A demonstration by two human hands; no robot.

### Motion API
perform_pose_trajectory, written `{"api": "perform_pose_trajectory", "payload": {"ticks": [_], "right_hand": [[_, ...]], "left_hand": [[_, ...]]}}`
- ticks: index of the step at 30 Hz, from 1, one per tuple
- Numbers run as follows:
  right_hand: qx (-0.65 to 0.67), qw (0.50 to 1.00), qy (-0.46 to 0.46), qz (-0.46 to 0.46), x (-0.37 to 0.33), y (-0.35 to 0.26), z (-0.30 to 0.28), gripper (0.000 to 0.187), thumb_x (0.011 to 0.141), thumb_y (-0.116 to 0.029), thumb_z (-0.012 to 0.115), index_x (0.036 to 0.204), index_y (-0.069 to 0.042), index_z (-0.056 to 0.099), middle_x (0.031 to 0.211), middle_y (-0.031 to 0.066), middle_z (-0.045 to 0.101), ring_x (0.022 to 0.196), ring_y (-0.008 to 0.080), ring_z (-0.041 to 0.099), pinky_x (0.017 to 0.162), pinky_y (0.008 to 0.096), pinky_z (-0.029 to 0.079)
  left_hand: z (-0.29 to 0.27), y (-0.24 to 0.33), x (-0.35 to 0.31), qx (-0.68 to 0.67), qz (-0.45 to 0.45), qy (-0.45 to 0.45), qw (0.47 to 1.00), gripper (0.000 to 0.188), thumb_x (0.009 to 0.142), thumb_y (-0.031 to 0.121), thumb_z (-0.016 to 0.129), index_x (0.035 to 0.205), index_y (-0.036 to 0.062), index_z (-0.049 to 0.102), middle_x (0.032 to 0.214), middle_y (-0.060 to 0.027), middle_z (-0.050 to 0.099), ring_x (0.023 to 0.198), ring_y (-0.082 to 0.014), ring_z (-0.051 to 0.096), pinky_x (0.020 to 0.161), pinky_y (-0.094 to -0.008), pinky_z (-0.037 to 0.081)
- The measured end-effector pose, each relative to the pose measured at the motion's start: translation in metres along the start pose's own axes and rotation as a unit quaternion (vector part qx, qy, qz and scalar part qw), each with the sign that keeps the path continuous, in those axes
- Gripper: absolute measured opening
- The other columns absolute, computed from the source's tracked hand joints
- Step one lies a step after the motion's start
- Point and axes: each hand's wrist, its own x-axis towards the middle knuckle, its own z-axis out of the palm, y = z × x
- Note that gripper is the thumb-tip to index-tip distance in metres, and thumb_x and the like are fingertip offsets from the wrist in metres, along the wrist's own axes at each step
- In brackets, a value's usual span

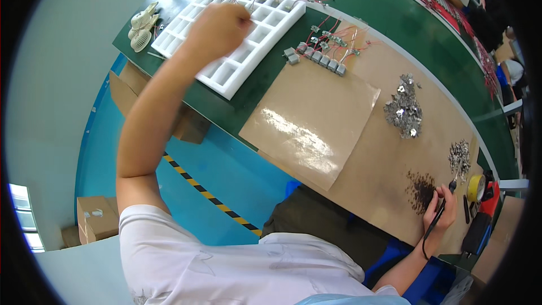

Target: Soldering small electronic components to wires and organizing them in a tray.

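My left hand (221,27) reaches over a white foam tray (240,82) divided into rows of compartments. Its fingers are curled in, and whatever they may hold is hidden. At the lower right, my right hand (444,210) grips a black pen-like tool (437,218) with a thin tip and a trailing cord. The tip points toward a pile of small silvery parts (459,157). Beside this hand lies a scatter of tiny dark pieces (420,192). Small grey motors (323,60) with red wires and little boards sit in a row right of the tray.
A glossy sheet (316,113) covers part of the brown work surface. Farther right is a heap of shiny metal pieces (404,107). Yellow tape (476,187) and a red-and-black device (481,223) lie at the right edge. Pale fan-like parts (141,31) stand left of the tray. Another person works across the bench.
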Motion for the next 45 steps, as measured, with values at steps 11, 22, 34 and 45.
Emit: {"api": "perform_pose_trajectory", "payload": {"ticks": [11, 22, 34, 45], "right_hand": [[0.043, 0.999, 0.009, -0.01, 0.003, -0.009, -0.008, 0.034, 0.085, 0.013, 0.069, 0.117, -0.002, 0.067, 0.093, 0.0171, 0.07, 0.083, 0.0332, 0.07, 0.072, 0.0384, 0.056], [0.083, 0.993, 0.08, -0.002, 0.004, -0.003, -0.009, 0.03, 0.087, 0.011, 0.065, 0.112, -0.006, 0.071, 0.092, 0.0155, 0.074, 0.082, 0.0338, 0.072, 0.072, 0.0408, 0.057], [0.133, 0.987, 0.078, 0.04, -0.003, -0.002, -0.014, 0.033, 0.086, 0.006, 0.068, 0.115, -0.008, 0.069, 0.091, 0.0133, 0.073, 0.084, 0.0325, 0.072, 0.075, 0.0407, 0.058], [0.141, 0.986, 0.07, 0.061, -0.006, 0.008, -0.008, 0.034, 0.088, 0.008, 0.066, 0.117, -0.008, 0.069, 0.092, 0.0135, 0.074, 0.084, 0.0328, 0.072, 0.075, 0.0404, 0.057]], "left_hand": [[0.061, 0.09, -0.018, 0.077, 0.012, -0.133, 0.988, 0.024, 0.086, 0.02, 0.066, 0.093, -0.0013, 0.076, 0.108, -0.0233, 0.072, 0.1, -0.0428, 0.07, 0.091, -0.0499, 0.056], [0.07, 0.07, 0.017, 0.055, -0.087, -0.215, 0.971, 0.032, 0.073, 0.023, 0.075, 0.074, -0.0087, 0.073, 0.072, -0.0239, 0.073, 0.072, -0.0352, 0.076, 0.073, -0.0446, 0.06], [0.044, 0.09, -0.002, -0.156, -0.127, 0.045, 0.978, 0.047, 0.087, 0.038, 0.08, 0.109, -0.0035, 0.079, 0.085, -0.0116, 0.08, 0.069, -0.0144, 0.073, 0.072, -0.0277, 0.057], [0.035, 0.23, -0.077, -0.571, 0.074, -0.193, 0.795, 0.026, 0.09, -0.002, 0.077, 0.117, -0.001, 0.075, 0.093, -0.0087, 0.075, 0.07, -0.0137, 0.07, 0.067, -0.0282, 0.06]]}}
